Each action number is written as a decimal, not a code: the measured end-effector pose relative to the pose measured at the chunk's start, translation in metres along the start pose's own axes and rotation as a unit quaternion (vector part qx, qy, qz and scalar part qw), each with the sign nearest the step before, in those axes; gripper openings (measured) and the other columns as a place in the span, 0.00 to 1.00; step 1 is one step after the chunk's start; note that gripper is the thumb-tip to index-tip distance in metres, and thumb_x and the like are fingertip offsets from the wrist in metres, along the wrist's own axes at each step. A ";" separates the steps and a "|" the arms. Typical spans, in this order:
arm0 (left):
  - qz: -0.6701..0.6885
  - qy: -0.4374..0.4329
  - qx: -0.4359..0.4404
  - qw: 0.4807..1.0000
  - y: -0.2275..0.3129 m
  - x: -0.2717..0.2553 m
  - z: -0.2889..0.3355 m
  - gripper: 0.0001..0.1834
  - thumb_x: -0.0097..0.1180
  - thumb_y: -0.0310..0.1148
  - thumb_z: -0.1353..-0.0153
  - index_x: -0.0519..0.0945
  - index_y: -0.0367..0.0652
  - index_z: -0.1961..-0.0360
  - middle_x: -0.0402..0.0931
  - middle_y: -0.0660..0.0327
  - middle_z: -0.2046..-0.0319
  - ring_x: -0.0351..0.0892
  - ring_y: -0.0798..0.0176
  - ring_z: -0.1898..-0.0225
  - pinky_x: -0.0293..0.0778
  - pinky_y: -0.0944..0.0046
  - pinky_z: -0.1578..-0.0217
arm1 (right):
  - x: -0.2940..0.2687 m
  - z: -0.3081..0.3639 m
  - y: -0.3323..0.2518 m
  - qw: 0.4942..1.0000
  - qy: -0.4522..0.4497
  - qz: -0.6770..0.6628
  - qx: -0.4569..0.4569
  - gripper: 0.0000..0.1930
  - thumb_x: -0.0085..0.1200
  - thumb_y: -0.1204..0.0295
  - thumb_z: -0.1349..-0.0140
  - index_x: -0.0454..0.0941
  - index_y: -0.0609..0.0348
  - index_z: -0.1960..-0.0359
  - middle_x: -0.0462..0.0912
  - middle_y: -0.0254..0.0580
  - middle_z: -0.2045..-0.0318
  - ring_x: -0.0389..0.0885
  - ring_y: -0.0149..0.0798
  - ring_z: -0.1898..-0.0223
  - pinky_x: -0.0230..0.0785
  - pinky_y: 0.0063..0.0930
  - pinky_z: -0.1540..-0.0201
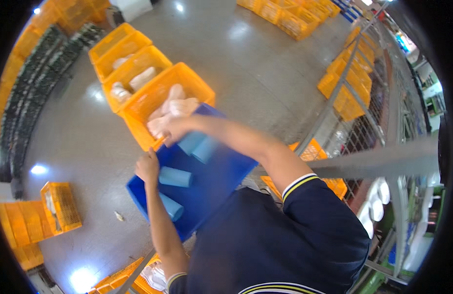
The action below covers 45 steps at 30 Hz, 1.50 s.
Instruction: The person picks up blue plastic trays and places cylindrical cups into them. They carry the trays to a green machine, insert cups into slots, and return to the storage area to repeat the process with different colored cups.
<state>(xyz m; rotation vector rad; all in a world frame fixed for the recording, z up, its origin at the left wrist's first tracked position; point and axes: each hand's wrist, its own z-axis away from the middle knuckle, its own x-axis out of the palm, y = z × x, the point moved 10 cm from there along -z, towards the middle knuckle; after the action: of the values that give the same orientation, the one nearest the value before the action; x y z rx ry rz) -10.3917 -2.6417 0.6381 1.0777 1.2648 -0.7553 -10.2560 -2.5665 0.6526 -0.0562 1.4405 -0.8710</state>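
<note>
A blue bin (211, 183) lies in front of my body, with several light-blue cylinders (175, 177) in it. My left hand (147, 167) is closed at the bin's far left rim, its fingers partly hidden. My right hand (178, 129) reaches across to the far rim, above the near end of a yellow crate (194, 78). Motion blurs its fingers, and whether they hold anything does not show. Pale pinkish-white, foot-shaped pieces (170, 105) lie in that crate, right beside the hand. Two of the cylinders lie just under my right wrist.
More yellow crates (119, 49) with white pieces stand in a row beyond. Crate stacks (351, 83) stand at right, behind a metal mesh frame (368, 110). A dark rack (38, 98) curves along the left. A small scrap (119, 216) lies on the grey floor.
</note>
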 end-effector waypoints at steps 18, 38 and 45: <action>0.088 -0.078 0.351 0.929 0.515 0.104 -0.325 0.30 0.47 0.53 0.32 0.86 0.37 0.76 0.82 0.43 0.75 0.83 0.38 0.70 0.78 0.44 0.66 | -0.521 0.498 0.020 0.316 0.565 -0.386 -0.658 0.15 0.56 0.62 0.33 0.80 0.49 0.79 0.80 0.30 0.84 0.79 0.31 0.83 0.74 0.29 0.79; 0.086 -0.049 0.412 0.906 1.047 0.227 -0.392 0.31 0.46 0.52 0.31 0.84 0.37 0.79 0.81 0.45 0.77 0.82 0.40 0.74 0.76 0.44 0.69 | -0.675 0.690 0.420 0.635 0.458 -0.359 -0.508 0.10 0.55 0.64 0.32 0.80 0.56 0.64 0.81 0.37 0.72 0.79 0.32 0.74 0.75 0.32 0.69; 0.114 -0.049 0.483 0.867 1.295 0.287 -0.412 0.28 0.48 0.50 0.33 0.86 0.39 0.80 0.81 0.45 0.77 0.83 0.40 0.74 0.77 0.44 0.70 | -0.700 0.793 0.599 0.657 0.493 -0.240 -0.518 0.11 0.55 0.65 0.31 0.80 0.60 0.58 0.82 0.41 0.66 0.80 0.32 0.70 0.75 0.33 0.65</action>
<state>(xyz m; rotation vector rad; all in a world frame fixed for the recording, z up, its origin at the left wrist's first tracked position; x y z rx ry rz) -9.3070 -1.7737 0.6484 1.9171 0.5998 -1.2877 -9.1998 -2.1290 1.0656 -1.0073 2.9243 -0.2946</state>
